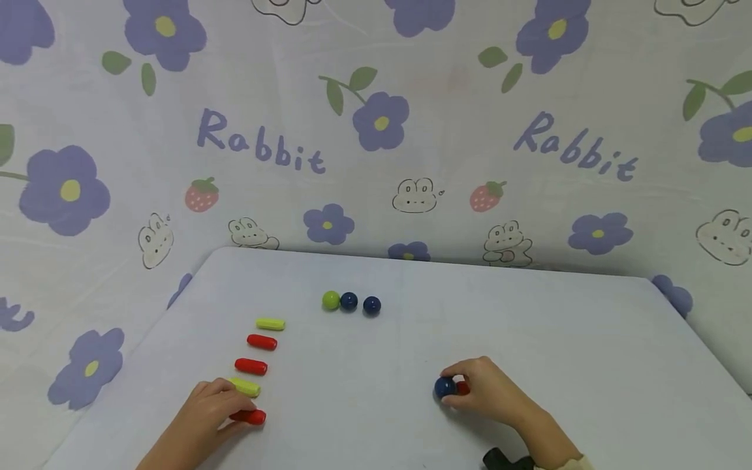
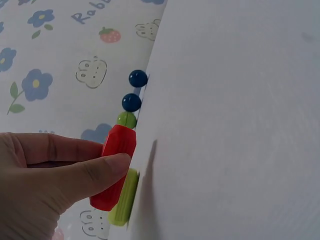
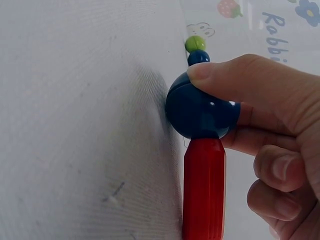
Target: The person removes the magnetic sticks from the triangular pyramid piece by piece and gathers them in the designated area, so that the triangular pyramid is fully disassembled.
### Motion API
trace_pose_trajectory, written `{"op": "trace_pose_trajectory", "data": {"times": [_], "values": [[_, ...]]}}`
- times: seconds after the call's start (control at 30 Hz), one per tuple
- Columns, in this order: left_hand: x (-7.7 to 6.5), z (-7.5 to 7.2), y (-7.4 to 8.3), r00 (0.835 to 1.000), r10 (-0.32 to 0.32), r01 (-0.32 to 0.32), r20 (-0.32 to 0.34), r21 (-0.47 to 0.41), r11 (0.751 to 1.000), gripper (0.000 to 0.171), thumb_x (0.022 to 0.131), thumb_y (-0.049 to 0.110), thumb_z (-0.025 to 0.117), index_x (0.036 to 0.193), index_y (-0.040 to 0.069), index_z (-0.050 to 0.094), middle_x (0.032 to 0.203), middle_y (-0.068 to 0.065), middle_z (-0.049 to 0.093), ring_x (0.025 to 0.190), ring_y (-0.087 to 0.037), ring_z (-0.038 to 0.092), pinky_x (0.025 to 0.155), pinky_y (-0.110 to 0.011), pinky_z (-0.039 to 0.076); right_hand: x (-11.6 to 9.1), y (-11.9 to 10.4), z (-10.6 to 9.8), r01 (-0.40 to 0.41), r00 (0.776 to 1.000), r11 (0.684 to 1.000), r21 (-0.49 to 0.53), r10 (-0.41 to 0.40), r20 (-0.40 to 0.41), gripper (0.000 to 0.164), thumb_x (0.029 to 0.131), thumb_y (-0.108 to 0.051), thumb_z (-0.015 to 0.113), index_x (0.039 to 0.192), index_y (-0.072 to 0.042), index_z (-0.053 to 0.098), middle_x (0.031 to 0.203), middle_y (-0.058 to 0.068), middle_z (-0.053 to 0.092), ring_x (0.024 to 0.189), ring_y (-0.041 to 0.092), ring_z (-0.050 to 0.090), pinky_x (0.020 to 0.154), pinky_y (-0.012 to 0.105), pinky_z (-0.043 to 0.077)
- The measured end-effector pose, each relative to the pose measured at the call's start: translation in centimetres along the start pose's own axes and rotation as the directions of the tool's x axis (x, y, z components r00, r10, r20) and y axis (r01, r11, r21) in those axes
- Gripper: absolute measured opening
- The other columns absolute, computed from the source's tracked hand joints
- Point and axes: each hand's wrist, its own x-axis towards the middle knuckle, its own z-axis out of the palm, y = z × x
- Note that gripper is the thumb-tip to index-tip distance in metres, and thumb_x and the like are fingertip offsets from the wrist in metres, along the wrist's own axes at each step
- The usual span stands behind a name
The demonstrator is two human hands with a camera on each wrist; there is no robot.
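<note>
My left hand (image 1: 202, 414) pinches a red faceted stick (image 1: 254, 417) between thumb and fingers, at the near end of a column of sticks. In the left wrist view the thumb lies across this red stick (image 2: 115, 170), with a yellow-green stick (image 2: 126, 197) just beyond it. Further right, my right hand (image 1: 487, 391) holds a dark blue ball (image 1: 444, 388) with thumb and finger on opposite sides. Another red stick (image 1: 463, 388), partly hidden by that hand, meets the blue ball (image 3: 200, 107) end-on. Whether ball and stick are joined I cannot tell.
Beyond the left hand lie a yellow-green stick (image 1: 247, 388), two red sticks (image 1: 250, 366) and a yellow stick (image 1: 270, 324). A green ball (image 1: 331, 300) and two dark blue balls (image 1: 372, 305) sit farther back on the white table (image 1: 529, 313). Behind hangs a patterned cloth (image 1: 446, 117).
</note>
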Motion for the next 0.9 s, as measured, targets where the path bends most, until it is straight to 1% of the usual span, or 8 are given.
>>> {"op": "trace_pose_trajectory", "data": {"times": [0.03,0.1,0.27,0.43,0.57,0.77,0.9], "values": [[-0.2,-0.1,-0.3,1.000,-0.026,0.026,0.011,0.001,1.000,0.024,0.068,0.022,0.081,0.087,0.029,0.069,0.080,0.025,0.059,0.083,-0.003,0.048,0.071,-0.025,0.041,0.0,0.0,0.0,-0.005,1.000,1.000,-0.001,0.005,-0.001,0.036,0.073,-0.024,0.079,0.100,-0.001,0.071,0.099,0.008,0.071,0.087,0.015,0.063,0.077,0.032,0.053],[-0.5,-0.3,-0.9,0.999,-0.047,0.047,-0.001,0.006,0.999,0.026,0.066,0.021,0.082,0.086,0.028,0.069,0.079,0.026,0.058,0.081,-0.002,0.047,0.070,-0.025,0.041,0.0,0.0,0.0,-0.015,1.000,1.000,-0.002,0.015,-0.002,0.036,0.073,-0.024,0.079,0.100,-0.001,0.071,0.099,0.009,0.071,0.086,0.014,0.062,0.076,0.031,0.053],[-0.9,-0.3,-2.2,0.998,-0.051,0.052,-0.034,0.025,0.998,0.029,0.061,0.019,0.084,0.085,0.025,0.069,0.076,0.025,0.057,0.078,-0.002,0.045,0.070,-0.027,0.042,-0.1,0.1,0.0,-0.026,1.000,1.000,0.001,0.026,-0.002,0.036,0.073,-0.024,0.079,0.100,-0.001,0.070,0.099,0.008,0.071,0.085,0.012,0.061,0.075,0.029,0.053],[-0.8,-0.1,-2.5,0.998,-0.064,0.064,-0.018,0.020,0.998,0.029,0.062,0.018,0.084,0.087,0.025,0.070,0.076,0.025,0.057,0.078,-0.001,0.046,0.071,-0.026,0.043,0.0,0.2,0.1,-0.011,1.000,1.000,-0.003,0.011,-0.001,0.036,0.073,-0.023,0.078,0.100,-0.002,0.070,0.099,0.008,0.071,0.086,0.013,0.061,0.074,0.028,0.053],[-0.7,-0.1,-2.5,0.999,-0.052,0.052,-0.010,0.002,0.999,0.029,0.063,0.016,0.083,0.087,0.025,0.069,0.077,0.023,0.058,0.078,-0.002,0.045,0.070,-0.026,0.041,0.0,0.1,0.1,-0.003,1.000,1.000,-0.002,0.003,-0.003,0.036,0.073,-0.023,0.078,0.100,-0.001,0.070,0.099,0.009,0.071,0.086,0.013,0.062,0.074,0.027,0.053],[-0.8,0.3,-2.6,0.997,-0.007,0.007,-0.071,0.001,1.000,0.032,0.060,0.013,0.084,0.087,0.023,0.070,0.078,0.022,0.060,0.077,-0.002,0.045,0.068,-0.025,0.041,0.0,0.1,0.1,-0.001,1.000,1.000,-0.005,0.001,-0.007,0.036,0.073,-0.024,0.078,0.100,-0.001,0.070,0.098,0.009,0.071,0.081,0.008,0.058,0.070,0.022,0.051],[-0.7,0.5,-2.6,0.995,0.030,-0.029,-0.099,0.007,1.000,0.033,0.059,0.013,0.084,0.088,0.022,0.070,0.079,0.021,0.062,0.077,-0.002,0.046,0.068,-0.026,0.041,0.0,0.2,0.2,0.015,1.000,1.000,0.000,-0.015,-0.008,0.036,0.074,-0.024,0.078,0.101,-0.001,0.070,0.099,0.009,0.071,0.082,0.009,0.058,0.070,0.022,0.051]]}}
